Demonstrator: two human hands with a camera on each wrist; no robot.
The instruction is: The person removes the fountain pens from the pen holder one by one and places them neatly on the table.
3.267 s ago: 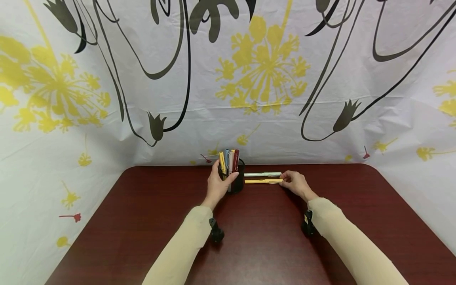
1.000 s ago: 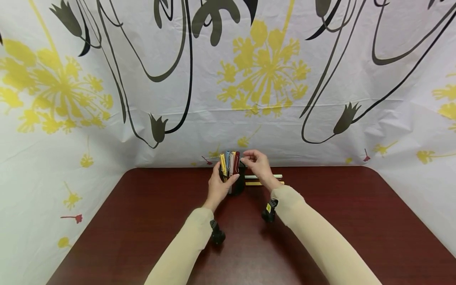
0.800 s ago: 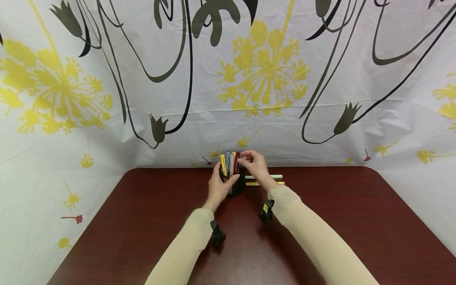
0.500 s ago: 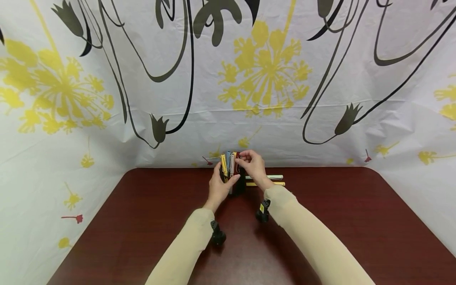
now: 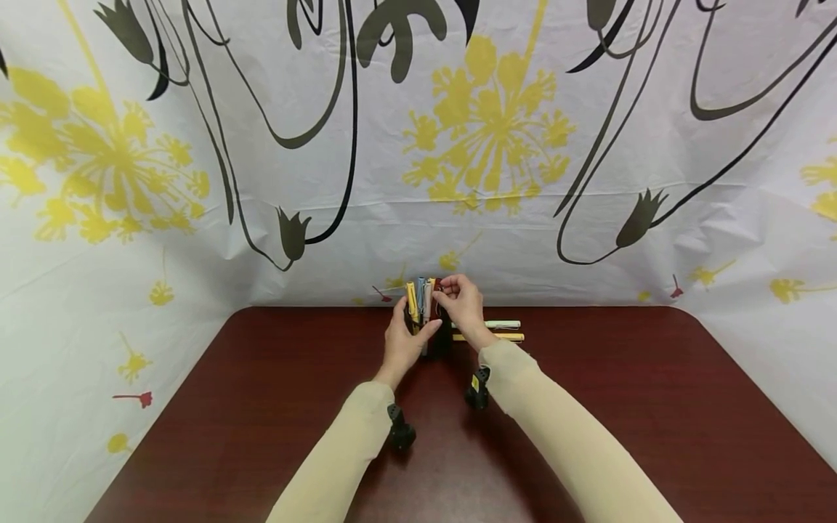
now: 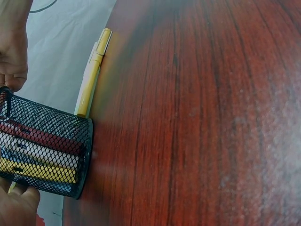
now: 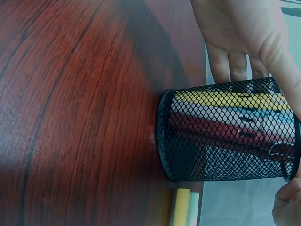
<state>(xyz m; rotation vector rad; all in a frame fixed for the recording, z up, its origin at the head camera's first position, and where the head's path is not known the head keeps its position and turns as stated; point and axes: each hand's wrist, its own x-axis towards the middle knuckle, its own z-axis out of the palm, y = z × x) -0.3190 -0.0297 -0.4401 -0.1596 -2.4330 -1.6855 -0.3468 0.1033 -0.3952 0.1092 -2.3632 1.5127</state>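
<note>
A black mesh pen cup (image 7: 225,165) stands upright near the table's back edge, holding several capped pens: yellow (image 5: 412,299), blue (image 5: 421,282), pale grey (image 5: 428,301) and dark red (image 7: 207,128). My left hand (image 5: 402,341) grips the cup from its left side, thumb across the front. At the cup's right rim, my right hand (image 5: 464,305) pinches the top of the dark red pen between thumb and fingertips; those fingers partly cover its cap. A yellow pen (image 6: 91,77) and a pale green pen (image 5: 504,324) lie side by side right of the cup, partly behind my right wrist.
The dark red wooden table (image 5: 301,436) extends in front of the cup and to both sides. Right behind its back edge hangs a white cloth (image 5: 366,218) with yellow and grey plant prints.
My right hand has left the ends of the two lying pens, moved left to the cup's rim and closed on the dark red pen. The left hand keeps its grip on the cup.
</note>
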